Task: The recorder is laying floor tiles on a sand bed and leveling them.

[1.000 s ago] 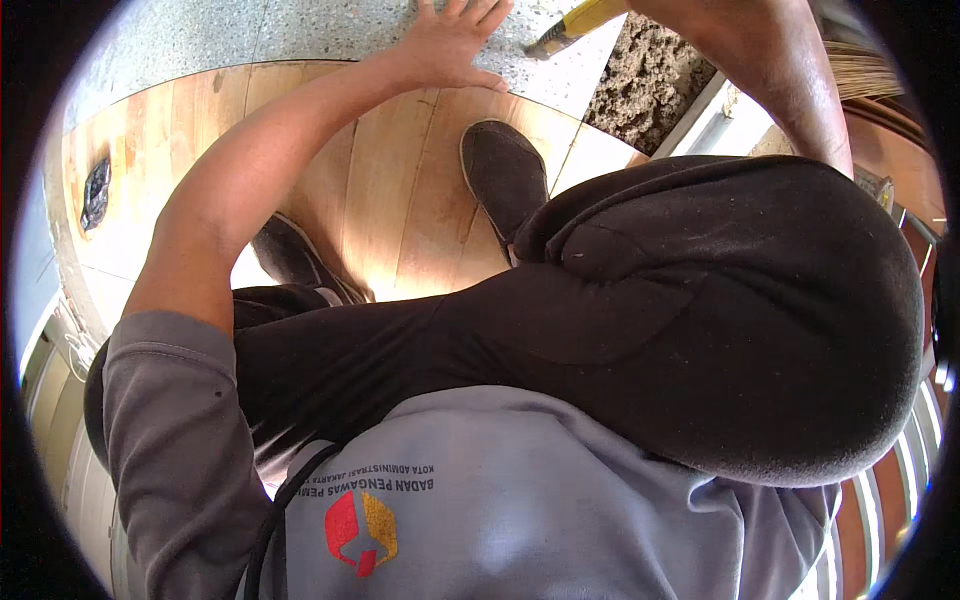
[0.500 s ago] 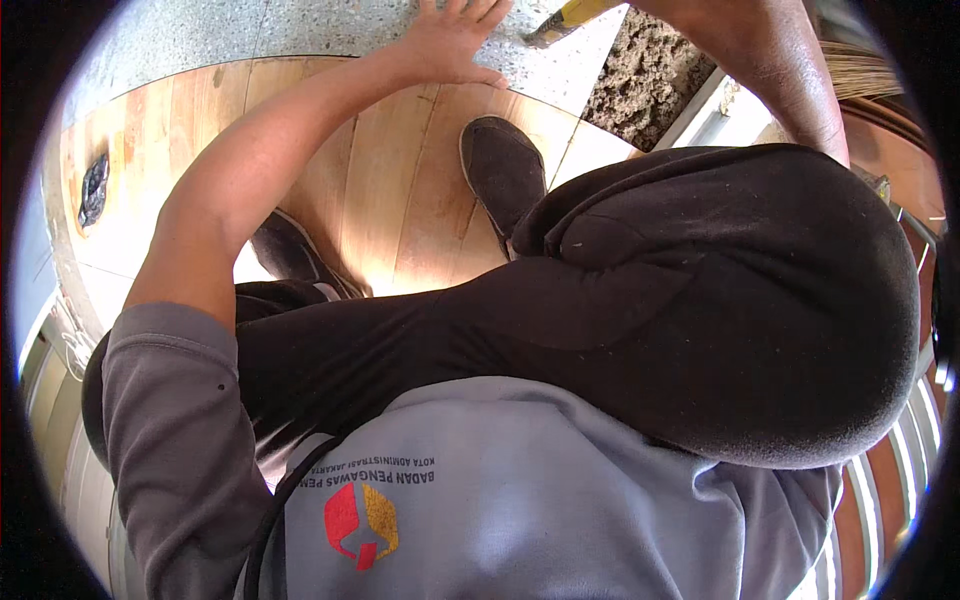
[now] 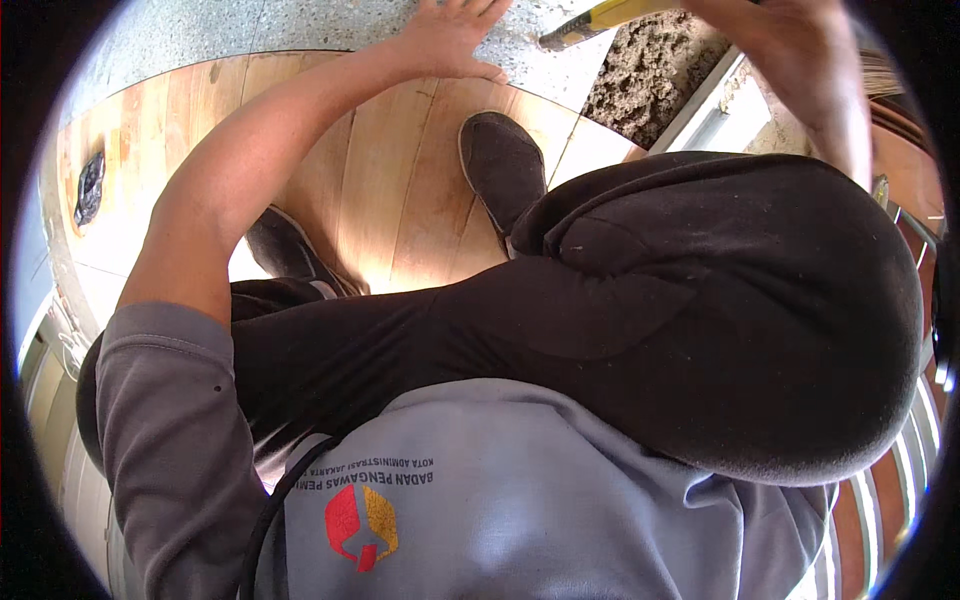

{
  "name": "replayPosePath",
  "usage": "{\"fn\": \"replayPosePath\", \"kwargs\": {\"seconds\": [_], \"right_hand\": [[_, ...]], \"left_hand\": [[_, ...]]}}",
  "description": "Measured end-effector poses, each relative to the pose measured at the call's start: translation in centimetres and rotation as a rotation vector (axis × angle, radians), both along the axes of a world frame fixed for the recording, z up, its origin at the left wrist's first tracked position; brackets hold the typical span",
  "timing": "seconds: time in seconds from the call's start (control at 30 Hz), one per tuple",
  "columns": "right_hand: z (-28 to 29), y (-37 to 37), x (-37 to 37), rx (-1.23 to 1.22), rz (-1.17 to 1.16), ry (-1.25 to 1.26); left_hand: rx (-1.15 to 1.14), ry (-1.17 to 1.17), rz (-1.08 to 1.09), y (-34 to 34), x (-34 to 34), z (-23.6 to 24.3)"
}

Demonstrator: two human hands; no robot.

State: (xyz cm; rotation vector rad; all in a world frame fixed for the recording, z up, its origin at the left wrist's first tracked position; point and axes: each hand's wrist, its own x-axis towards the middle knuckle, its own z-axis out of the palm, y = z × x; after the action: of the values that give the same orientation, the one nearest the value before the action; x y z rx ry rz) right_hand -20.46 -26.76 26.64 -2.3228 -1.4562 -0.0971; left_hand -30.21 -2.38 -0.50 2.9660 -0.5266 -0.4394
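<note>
My left hand [image 3: 455,42] lies with its fingers spread on a grey speckled tile [image 3: 340,25] at the top of the view. The upper edge cuts off its fingertips. At the top right, my right hand [image 3: 785,40] holds a yellow tool with a dark end [image 3: 615,14]. That dark end is over or against the tile; I cannot tell whether it touches. The upper edge hides part of the grip and the tool's far end, so its exact kind does not show. Rough, crumbly brown mortar or soil [image 3: 655,80] borders the tile's right side.
Wood-look flooring [image 3: 390,190] lies below the tile, under my dark shoes [image 3: 503,165]. A pale frame edge [image 3: 705,110] runs beside the crumbly bed. Bristles of a broom [image 3: 880,75] show at far right, and a crumpled black plastic piece [image 3: 90,190] lies at far left.
My right hand and the yellow tool have shifted to the right, so more of the crumbly bed's right side shows. My left hand remains spread in nearly the same place on the tile.
</note>
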Motion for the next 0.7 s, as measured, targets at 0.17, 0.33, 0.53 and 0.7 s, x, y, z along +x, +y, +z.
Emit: {"fn": "replayPosePath", "kwargs": {"seconds": [0.17,0.33,0.53,0.7], "right_hand": [[0.8,0.6,-1.8,-0.062,-0.102,-0.017],[0.4,1.3,-0.5,-0.066,-0.244,0.208],[-0.3,0.5,0.6,0.041,-0.088,0.063],[-1.1,0.6,1.5,0.047,-0.261,0.359]], "left_hand": [[-0.031,-0.011,-0.009,0.0,-0.1,0.1],[-0.024,-0.005,0.006,0.0,0.0,0.2],[-0.024,-0.036,0.008,-0.1,-0.1,-0.3],[0.0,0.013,0.033,-0.4,0.1,0.3]]}}
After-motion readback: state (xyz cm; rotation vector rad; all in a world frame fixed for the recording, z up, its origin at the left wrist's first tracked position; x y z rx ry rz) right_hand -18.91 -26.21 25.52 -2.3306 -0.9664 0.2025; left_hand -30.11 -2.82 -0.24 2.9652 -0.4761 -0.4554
